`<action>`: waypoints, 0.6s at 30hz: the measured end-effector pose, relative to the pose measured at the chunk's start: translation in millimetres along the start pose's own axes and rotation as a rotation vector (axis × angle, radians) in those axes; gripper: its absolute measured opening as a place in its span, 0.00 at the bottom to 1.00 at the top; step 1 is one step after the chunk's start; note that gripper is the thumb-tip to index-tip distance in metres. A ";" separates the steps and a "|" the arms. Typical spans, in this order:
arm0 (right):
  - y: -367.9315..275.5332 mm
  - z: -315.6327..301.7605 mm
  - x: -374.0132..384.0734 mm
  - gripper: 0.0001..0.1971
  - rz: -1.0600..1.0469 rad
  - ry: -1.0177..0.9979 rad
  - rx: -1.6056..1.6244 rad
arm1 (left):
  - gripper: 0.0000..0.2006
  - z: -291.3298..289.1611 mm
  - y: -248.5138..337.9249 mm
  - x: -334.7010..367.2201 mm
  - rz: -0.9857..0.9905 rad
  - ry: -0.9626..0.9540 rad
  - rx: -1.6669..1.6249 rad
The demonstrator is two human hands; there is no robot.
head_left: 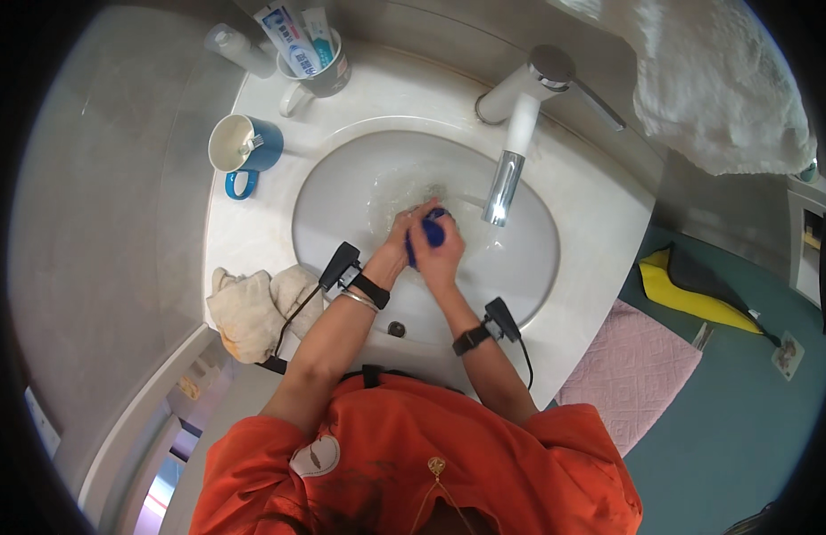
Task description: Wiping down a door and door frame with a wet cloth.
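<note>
Both hands are together over the white oval sink point(529, 241), closed around a small dark blue thing point(430, 232). It looks like bunched cloth, but its kind does not show clearly. My left hand point(400, 241) lies along its left side, fingers pointing to the far side. My right hand point(444, 257) presses on it from the right, and its fingers partly cover it. Clear water point(386, 201) ripples in the bowl around the fingers. The white and chrome tap point(504, 185) reaches over the bowl to the right of my hands.
A blue mug point(268, 147) and a cup point(328, 82) with toothpaste tubes stand at the left, beside a clear bottle point(239, 49). Beige cloths point(248, 312) lie on the near left counter. A white towel point(716, 98) hangs far right. A pink mat point(631, 370) lies on the floor.
</note>
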State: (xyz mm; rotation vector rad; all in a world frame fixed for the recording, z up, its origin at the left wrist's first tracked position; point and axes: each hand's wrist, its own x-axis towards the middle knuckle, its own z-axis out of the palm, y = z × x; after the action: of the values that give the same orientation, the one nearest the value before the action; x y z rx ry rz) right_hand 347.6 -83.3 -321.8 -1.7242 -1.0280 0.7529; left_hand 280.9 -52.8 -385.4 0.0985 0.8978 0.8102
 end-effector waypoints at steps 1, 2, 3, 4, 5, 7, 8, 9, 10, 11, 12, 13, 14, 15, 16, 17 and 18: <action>5.6 -3.5 9.5 0.12 0.077 0.069 -0.020 | 0.11 17.0 7.5 -8.2 -0.087 0.136 0.079; 20.0 -10.0 15.3 0.13 0.185 0.054 -0.021 | 0.11 22.5 4.9 -12.2 -0.088 0.138 0.079; 34.9 -18.1 24.0 0.14 0.284 0.043 -0.019 | 0.13 29.7 4.3 -14.1 -0.140 0.204 0.348; 42.3 -21.5 27.7 0.14 0.285 0.038 -0.013 | 0.15 29.9 3.9 -17.3 -0.191 0.281 0.615; 49.7 -24.8 30.8 0.14 0.327 -0.024 -0.104 | 0.14 30.7 2.9 -18.3 -0.173 0.326 0.608; 84.1 -34.1 38.2 0.15 0.364 -0.083 -0.198 | 0.15 17.8 -7.0 -10.6 -0.066 0.321 0.560; 122.2 -40.3 42.6 0.16 0.110 0.103 -0.385 | 0.17 18.1 -12.1 -5.9 0.029 0.293 0.496; 144.9 -44.3 44.6 0.16 -0.137 0.284 -0.546 | 0.22 22.1 -7.4 -4.7 0.042 0.346 0.666; 130.1 -35.1 42.1 0.16 -0.141 0.266 -0.531 | 0.22 7.7 -6.4 -0.4 0.051 0.368 0.662; 114.4 -26.9 36.6 0.17 0.089 0.117 -0.292 | 0.24 -9.2 -9.6 6.1 0.037 0.468 0.755; 104.1 -26.5 33.7 0.17 0.320 -0.013 -0.066 | 0.26 -4.6 -6.4 7.0 0.012 0.544 0.852; 103.9 -23.4 33.3 0.14 0.350 -0.132 0.115 | 0.26 -0.4 -1.8 8.3 0.010 0.538 0.853; 98.5 -23.3 31.0 0.14 0.351 -0.126 0.113 | 0.29 3.5 3.4 10.0 -0.134 0.458 0.684; 76.8 -22.1 27.4 0.12 0.324 -0.259 0.243 | 0.32 8.2 12.8 7.3 -0.271 0.386 0.508; 57.0 -19.7 23.1 0.10 0.292 -0.392 0.374 | 0.32 6.6 18.6 8.0 -0.268 0.389 0.506; 43.4 -16.5 14.1 0.10 0.292 -0.390 0.373 | 0.31 4.5 24.1 8.8 -0.308 0.245 0.334; 30.8 -10.5 2.9 0.10 0.206 -0.366 0.325 | 0.30 -0.3 31.8 9.9 -0.340 0.106 0.160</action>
State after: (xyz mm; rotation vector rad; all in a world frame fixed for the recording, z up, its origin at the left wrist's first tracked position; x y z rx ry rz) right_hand 366.9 -90.9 -347.0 -1.4516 -0.9109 1.3290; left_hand 265.6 -23.9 -379.5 0.0406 1.0453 0.4295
